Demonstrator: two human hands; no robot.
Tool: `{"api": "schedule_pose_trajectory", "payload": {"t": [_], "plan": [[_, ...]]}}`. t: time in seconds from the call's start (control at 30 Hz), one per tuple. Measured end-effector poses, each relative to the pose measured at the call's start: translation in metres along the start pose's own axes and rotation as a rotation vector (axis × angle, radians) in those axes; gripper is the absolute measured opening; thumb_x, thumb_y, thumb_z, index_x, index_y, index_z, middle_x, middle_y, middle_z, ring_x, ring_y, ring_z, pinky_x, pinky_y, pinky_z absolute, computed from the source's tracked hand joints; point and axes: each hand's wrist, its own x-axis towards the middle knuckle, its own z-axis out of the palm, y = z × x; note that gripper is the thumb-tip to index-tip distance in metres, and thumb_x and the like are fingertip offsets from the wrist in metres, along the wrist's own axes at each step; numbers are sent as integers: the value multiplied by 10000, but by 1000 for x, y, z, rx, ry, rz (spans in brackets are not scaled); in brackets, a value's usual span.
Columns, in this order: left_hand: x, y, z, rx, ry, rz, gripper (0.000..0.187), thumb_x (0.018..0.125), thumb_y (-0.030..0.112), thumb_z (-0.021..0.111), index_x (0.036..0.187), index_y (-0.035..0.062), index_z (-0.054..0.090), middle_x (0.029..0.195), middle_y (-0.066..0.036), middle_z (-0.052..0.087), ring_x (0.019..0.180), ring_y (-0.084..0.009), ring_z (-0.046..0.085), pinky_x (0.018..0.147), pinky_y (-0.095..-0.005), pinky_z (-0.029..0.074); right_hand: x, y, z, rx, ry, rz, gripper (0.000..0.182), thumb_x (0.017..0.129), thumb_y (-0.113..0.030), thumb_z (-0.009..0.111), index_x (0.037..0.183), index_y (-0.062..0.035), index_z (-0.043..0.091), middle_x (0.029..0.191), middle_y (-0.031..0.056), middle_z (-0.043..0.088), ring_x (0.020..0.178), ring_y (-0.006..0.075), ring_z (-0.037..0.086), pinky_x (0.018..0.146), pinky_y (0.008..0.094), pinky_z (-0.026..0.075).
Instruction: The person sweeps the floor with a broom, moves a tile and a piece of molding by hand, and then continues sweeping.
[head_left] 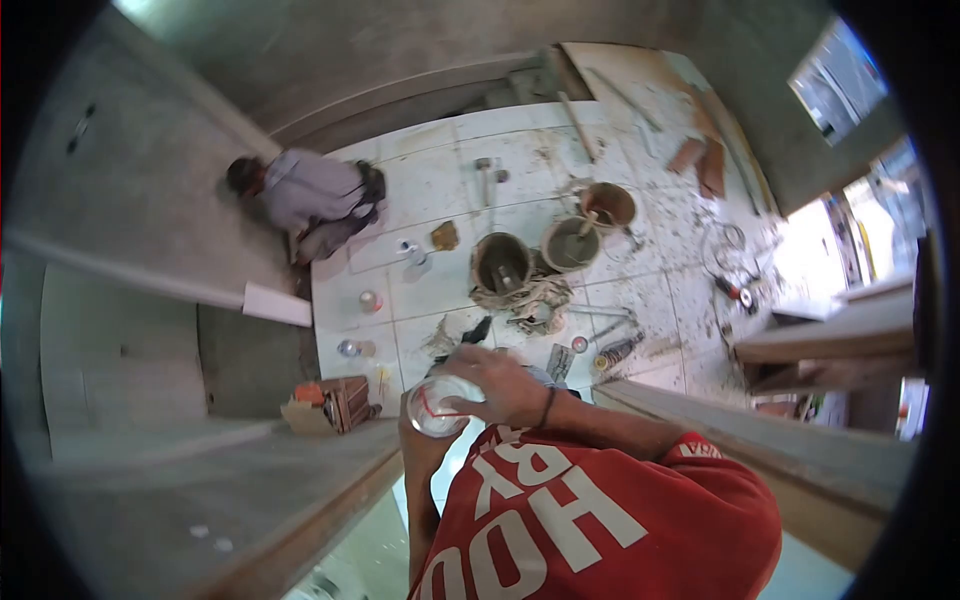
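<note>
A clear round container [432, 408] with red marks on it is held close to the chest, in front of the red shirt. My left hand [415, 440] is wrapped round its left and lower side, the fingers mostly hidden behind it. From the right, my right hand [500, 385] reaches over the container, its thumb at the top edge and its fingers closed near the upper side. A dark band circles the right wrist. What the container holds is too unclear to tell.
A co-worker [315, 195] crouches by the left wall. Buckets [502, 265] stand on the tiled floor [420, 290] beside crumpled cloth. Bottles [370, 301], a mallet [487, 180], an angle grinder [735, 291] with a cable, broken bricks [711, 168] and a brick-filled box [335, 403] lie around.
</note>
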Motion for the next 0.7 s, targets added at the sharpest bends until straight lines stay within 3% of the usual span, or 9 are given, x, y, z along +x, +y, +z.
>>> {"api": "schedule_pose_trajectory", "payload": {"t": [0.1, 0.17, 0.23, 0.37, 0.43, 0.5, 0.57, 0.6, 0.7], "plan": [[1, 10, -9, -47, -2, 32, 765, 626, 223, 926, 1241, -5, 532, 1125, -154, 645, 1021, -288, 650, 876, -391, 531, 8, -13, -1, 104, -42, 55, 790, 794, -443, 753, 1439, -115, 437, 1287, 214, 525, 1207, 415, 540, 1005, 487, 458], [0, -10, -11, 83, -20, 79, 780, 626, 231, 896, 1268, 2, 514, 1191, -191, 568, 1116, -358, 585, 936, -438, 494, 14, -16, 2, 175, -133, 87, 904, 762, -476, 774, 1491, -129, 366, 1329, 233, 489, 1234, 435, 521, 1034, 498, 439], [-3, -5, -12, 111, -70, 94, 808, 612, 221, 892, 1284, 2, 499, 1240, -205, 530, 1194, -367, 530, 983, -450, 462, 14, -17, 11, 66, -395, 162, 1042, 704, -483, 806, 1529, -139, 269, 1365, 251, 446, 1264, 460, 496, 1050, 526, 419], [-22, -38, -11, 85, -107, 11, 992, 612, 242, 915, 1423, 31, 384, 1352, -199, 448, 1244, -371, 500, 1040, -435, 451, 12, 6, 38, -33, -352, 166, 944, 696, -420, 811, 1471, -120, 364, 1278, 248, 489, 1153, 438, 554, 995, 489, 468], [-49, -87, -12, -164, -60, -280, 1024, 666, 338, 920, 1469, 49, 354, 1477, -170, 393, 1342, -329, 449, 1074, -464, 441, 8, 30, 46, -24, -261, 241, 915, 678, -358, 840, 1436, -92, 400, 1242, 225, 520, 1063, 390, 608, 898, 455, 526], [-93, -212, 9, -184, 125, -403, 905, 774, 340, 850, 1476, 44, 364, 1518, -166, 367, 1345, -326, 446, 1068, -482, 443, 6, 50, 46, -190, -78, 287, 933, 668, -361, 851, 1434, -80, 399, 1249, 225, 522, 1048, 389, 620, 880, 468, 533], [-137, -232, 13, -301, 239, -1060, 741, 888, 321, 734, 1473, 37, 377, 1434, -205, 474, 1286, -318, 502, 1034, -436, 453, 2, 76, 37, -167, -76, 400, 938, 664, -353, 857, 1434, -77, 399, 1256, 229, 521, 1053, 392, 620, 879, 472, 535], [-156, -243, 19, -342, 246, -1212, 730, 889, 318, 732, 1467, 36, 386, 1430, -205, 479, 1280, -316, 508, 1031, -436, 455, 0, 94, 31, -145, -53, 514, 943, 659, -345, 864, 1433, -75, 398, 1263, 232, 520, 1057, 394, 621, 877, 475, 536], [-215, -274, 44, -396, 125, -1228, 697, 892, 310, 726, 1449, 33, 410, 1417, -205, 496, 1261, -312, 524, 1019, -435, 459, -23, 156, 28, -358, 20, 555, 982, 651, -352, 882, 1444, -80, 371, 1260, 263, 522, 1122, 432, 577, 931, 490, 502]]}}
